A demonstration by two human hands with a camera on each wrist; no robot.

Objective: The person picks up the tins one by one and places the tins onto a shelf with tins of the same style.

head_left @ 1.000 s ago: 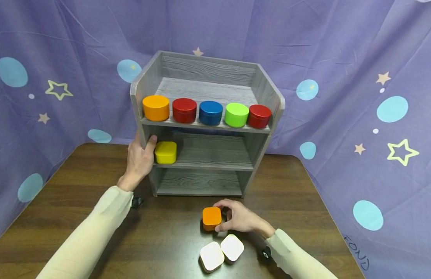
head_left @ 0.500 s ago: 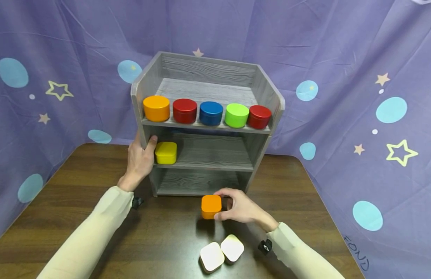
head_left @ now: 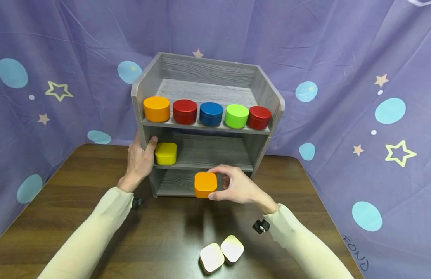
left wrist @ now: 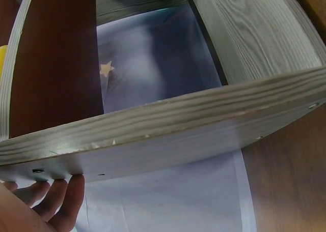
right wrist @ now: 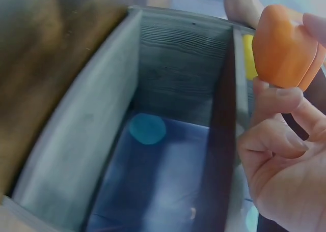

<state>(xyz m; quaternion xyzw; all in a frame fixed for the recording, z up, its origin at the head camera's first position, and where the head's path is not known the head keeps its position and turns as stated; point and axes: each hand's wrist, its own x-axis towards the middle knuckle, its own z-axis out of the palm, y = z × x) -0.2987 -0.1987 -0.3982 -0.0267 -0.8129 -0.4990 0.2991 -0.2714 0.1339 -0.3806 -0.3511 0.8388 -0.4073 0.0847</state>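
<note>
My right hand [head_left: 240,186] pinches a small square orange tin [head_left: 205,184] between thumb and fingers, raised off the table in front of the grey wooden shelf unit's [head_left: 210,153] bottom compartment. A lid seam shows on the orange tin [right wrist: 285,46] in the right wrist view. My left hand [head_left: 140,161] grips the unit's left side panel, thumb at the front edge and fingers on the outer face. Beside that thumb, a square yellow tin [head_left: 165,154] stands at the left end of the middle shelf. The left wrist view shows the fingers [left wrist: 69,204] against the panel.
Along the top shelf stand several round tins: orange [head_left: 156,109], red [head_left: 185,112], blue [head_left: 211,114], green [head_left: 237,116] and red [head_left: 259,117]. Two square tins with pale tops, left [head_left: 212,258] and right [head_left: 232,248], lie on the wooden table [head_left: 159,240]. A purple curtain [head_left: 334,46] hangs behind.
My right hand has lifted the orange tin off the table and carried it up and forward, slightly left, toward the shelf unit. My left hand has stayed on the side panel.
</note>
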